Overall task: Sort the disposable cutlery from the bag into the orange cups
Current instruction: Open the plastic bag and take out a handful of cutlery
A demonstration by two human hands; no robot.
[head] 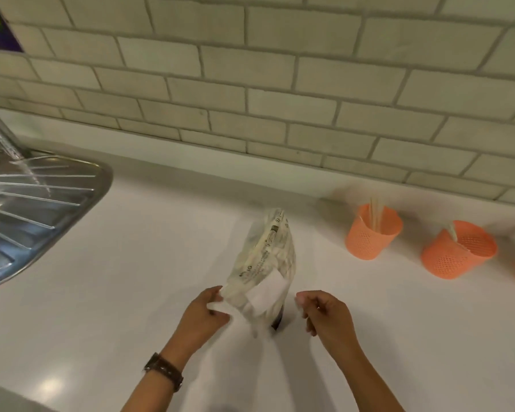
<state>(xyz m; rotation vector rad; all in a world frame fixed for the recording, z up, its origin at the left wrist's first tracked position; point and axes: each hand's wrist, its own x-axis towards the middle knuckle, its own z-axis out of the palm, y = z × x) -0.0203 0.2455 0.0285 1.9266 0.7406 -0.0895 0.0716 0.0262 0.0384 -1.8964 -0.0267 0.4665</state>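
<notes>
- Bag (265,263) of cutlery stands mid-counter (116,278), its near end pinched by the left hand (202,315).
- Right hand (324,318) is curled just beside it; I can't tell whether it grips anything.
- Orange cups (369,239) sit near the back edge.

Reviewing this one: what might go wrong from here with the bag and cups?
Only the left hand plainly holds the clear plastic bag of pale cutlery; a sudden tear could scatter pieces over the white counter. The perforated orange plastic cups look light, so a hasty drop might tip one.
</notes>
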